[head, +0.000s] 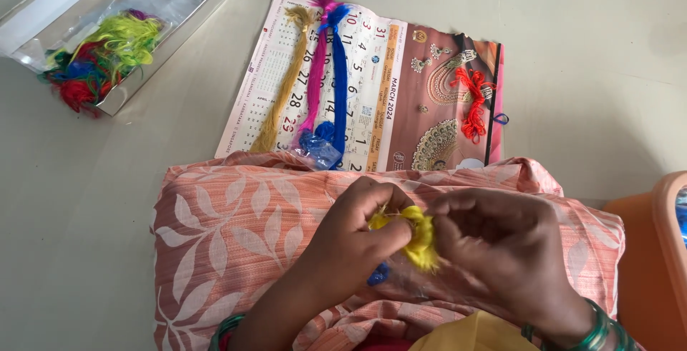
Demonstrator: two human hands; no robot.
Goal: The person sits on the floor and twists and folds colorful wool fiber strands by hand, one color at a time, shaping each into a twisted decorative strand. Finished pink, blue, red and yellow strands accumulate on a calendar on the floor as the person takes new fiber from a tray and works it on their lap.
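Observation:
My left hand (354, 240) and my right hand (501, 247) meet over a salmon pillow with a white leaf print (229, 229). Both pinch a small bundle of yellow thread (415, 233) between their fingertips. A bit of blue thread (378, 274) peeks out under my left hand, beside crinkled clear plastic. Green bangles sit on both wrists.
A calendar sheet (372, 72) lies on the pale floor beyond the pillow, with mustard (283, 83), pink (316, 72), blue (338, 79) and orange-red (474, 104) thread skeins on it. A clear box (179, 7) of mixed coloured threads sits far left. An orange tub (662, 251) stands at right.

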